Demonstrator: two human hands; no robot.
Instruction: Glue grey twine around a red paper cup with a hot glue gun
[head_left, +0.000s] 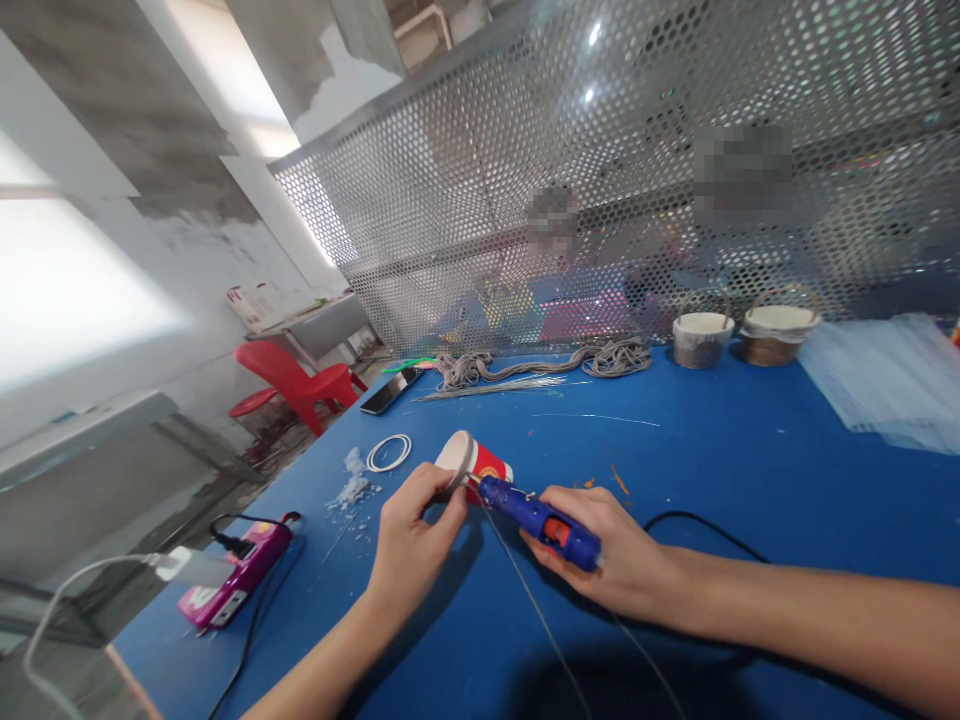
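Tilted on its side above the blue table, a red and white paper cup (489,466) is pinched at its rim by my left hand (416,525). A grey cord (527,585) runs along the cup near the rim and trails down toward me. My right hand (611,550) is wrapped round a blue hot glue gun (536,515). The gun's nozzle points left and meets the cup close to the cord and my left fingertips. Whether glue is coming out is too small to tell.
A purple power strip (236,578) with plugs lies at left, near a white ring (389,453) and glue scraps (352,488). Behind are a phone (391,390), grey cord bundles (615,357), two small baskets (701,342) and pale sheets (889,380), before a perforated metal screen (450,220).
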